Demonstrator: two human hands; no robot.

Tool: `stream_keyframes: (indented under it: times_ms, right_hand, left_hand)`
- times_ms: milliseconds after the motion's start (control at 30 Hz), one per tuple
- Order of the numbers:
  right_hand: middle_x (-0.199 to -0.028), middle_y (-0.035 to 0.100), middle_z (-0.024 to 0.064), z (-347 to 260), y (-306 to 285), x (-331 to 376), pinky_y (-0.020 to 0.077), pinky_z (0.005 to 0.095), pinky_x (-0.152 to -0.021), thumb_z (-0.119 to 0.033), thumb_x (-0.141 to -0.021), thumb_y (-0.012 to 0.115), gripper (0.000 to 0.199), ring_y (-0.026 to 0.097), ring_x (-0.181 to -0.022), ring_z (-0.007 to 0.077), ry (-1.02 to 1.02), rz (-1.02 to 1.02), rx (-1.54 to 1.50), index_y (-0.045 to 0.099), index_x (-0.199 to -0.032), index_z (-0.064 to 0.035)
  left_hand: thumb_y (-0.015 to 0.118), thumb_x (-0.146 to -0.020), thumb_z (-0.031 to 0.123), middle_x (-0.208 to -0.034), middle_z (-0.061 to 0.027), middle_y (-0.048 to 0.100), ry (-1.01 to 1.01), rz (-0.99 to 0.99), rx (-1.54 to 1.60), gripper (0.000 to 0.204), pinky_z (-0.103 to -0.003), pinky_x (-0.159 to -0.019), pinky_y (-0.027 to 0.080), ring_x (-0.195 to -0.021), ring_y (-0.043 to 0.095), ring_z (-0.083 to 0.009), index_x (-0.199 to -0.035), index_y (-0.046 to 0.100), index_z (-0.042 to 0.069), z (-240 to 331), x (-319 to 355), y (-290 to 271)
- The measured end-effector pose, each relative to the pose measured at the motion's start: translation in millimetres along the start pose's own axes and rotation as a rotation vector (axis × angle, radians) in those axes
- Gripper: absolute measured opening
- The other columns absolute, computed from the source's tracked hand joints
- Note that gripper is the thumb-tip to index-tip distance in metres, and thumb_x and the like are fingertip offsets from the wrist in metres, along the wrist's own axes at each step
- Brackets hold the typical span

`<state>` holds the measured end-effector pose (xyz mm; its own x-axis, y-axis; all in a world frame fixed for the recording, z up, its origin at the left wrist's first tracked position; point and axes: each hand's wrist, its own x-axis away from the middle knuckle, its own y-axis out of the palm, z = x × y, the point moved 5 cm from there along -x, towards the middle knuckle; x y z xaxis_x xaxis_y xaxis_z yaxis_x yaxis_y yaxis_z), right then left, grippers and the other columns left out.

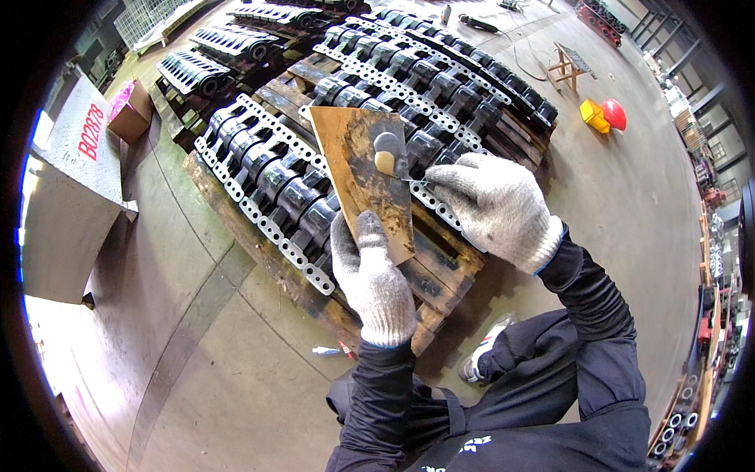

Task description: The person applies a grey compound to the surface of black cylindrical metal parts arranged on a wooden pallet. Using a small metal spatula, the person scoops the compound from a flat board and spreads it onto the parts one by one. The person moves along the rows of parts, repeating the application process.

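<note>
My left hand (370,275), in a grey-white knit glove, is closed on the lower edge of a flat wooden board (346,145), thumb on top. Dark stains cover much of the board. On it sit two dabs of paste, a grey one (386,143) and a cream one (384,163), touching each other. My right hand (499,208), gloved alike, is closed in a pinch on a thin metal tool (414,181) whose tip reaches the board's right edge beside the paste; its grip end is hidden. Beneath both hands lie black metal castings (275,185) with silver drilled flanges.
The castings rest on wooden pallets (440,267); more black castings (193,72) lie at the far left. A grey block-shaped object (75,189) and a cardboard box (130,114) stand left. Yellow (595,116) and red (614,115) objects and a small wooden stand (568,69) are at right.
</note>
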<state>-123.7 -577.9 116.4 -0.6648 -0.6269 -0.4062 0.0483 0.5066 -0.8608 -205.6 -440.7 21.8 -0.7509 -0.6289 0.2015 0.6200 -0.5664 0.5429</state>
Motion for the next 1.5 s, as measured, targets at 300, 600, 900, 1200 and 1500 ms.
stream_keyframes:
  times_ms: [300, 600, 900, 1200, 1500]
  right_hand:
    - [-0.083, 0.065, 0.0121, 0.7, 2.0, -0.1, 0.0533, 0.0396, -0.067, -0.012, -0.087, 0.067, 0.016, 0.066, -0.074, 0.0316, 0.008, 0.027, -0.021, 0.071, -0.101, -0.0065]
    - [-0.092, 0.071, 0.0178, 13.5, 5.1, 1.6, 0.0551, 0.0330, -0.077, -0.004, -0.087, 0.068, 0.017, 0.071, -0.084, 0.0265, 0.165, -0.074, -0.337, 0.073, -0.102, -0.0012]
    - [-0.080, 0.068, -0.0028, 100.7, 38.4, 38.6, 0.0468, 0.0233, -0.060, -0.026, -0.100, 0.060, 0.029, 0.055, -0.065, 0.0027, 0.834, -0.078, -0.692, 0.072, -0.108, -0.0017]
    - [-0.089, 0.072, 0.0085, 226.9, 100.0, 132.1, 0.0499, 0.0338, -0.076, -0.032, -0.093, 0.061, 0.037, 0.064, -0.082, 0.0179, 1.244, 0.337, -0.450, 0.071, -0.106, 0.0013]
    - [-0.076, 0.058, -0.0004, 192.3, 193.5, 174.3, 0.0439, 0.0280, -0.051, -0.018, -0.094, 0.062, 0.016, 0.051, -0.056, 0.0102, 1.420, 0.634, -0.998, 0.064, -0.105, -0.0068]
  left_hand:
    - [0.058, -0.103, 0.021, -0.112, -0.0071, 0.064, 0.014, -0.009, 0.006, 0.032, -0.028, -0.086, 0.049, -0.095, 0.059, -0.0130, -0.125, 0.055, -0.002, 3.9, 0.6, 1.4]
    - [0.058, -0.102, 0.021, -0.114, -0.0083, 0.063, -0.006, 0.016, 0.029, 0.035, -0.028, -0.087, 0.049, -0.098, 0.058, -0.0137, -0.127, 0.054, -0.003, 0.6, -1.3, -0.9]
    - [0.055, -0.103, 0.025, -0.114, -0.0116, 0.064, 0.022, 0.053, 0.090, 0.038, -0.031, -0.086, 0.053, -0.098, 0.065, -0.0176, -0.127, 0.053, -0.004, 0.3, -5.2, -3.8]
    - [0.056, -0.102, 0.029, -0.112, -0.0114, 0.063, -0.004, 0.026, 0.070, 0.040, -0.031, -0.086, 0.055, -0.099, 0.065, -0.0182, -0.126, 0.053, -0.004, 2.0, -1.7, -0.8]
    - [0.054, -0.104, 0.029, -0.112, -0.0114, 0.063, 0.005, 0.027, 0.023, 0.039, -0.031, -0.086, 0.055, -0.100, 0.065, -0.0179, -0.126, 0.053, -0.003, 3.9, -2.2, -2.0]
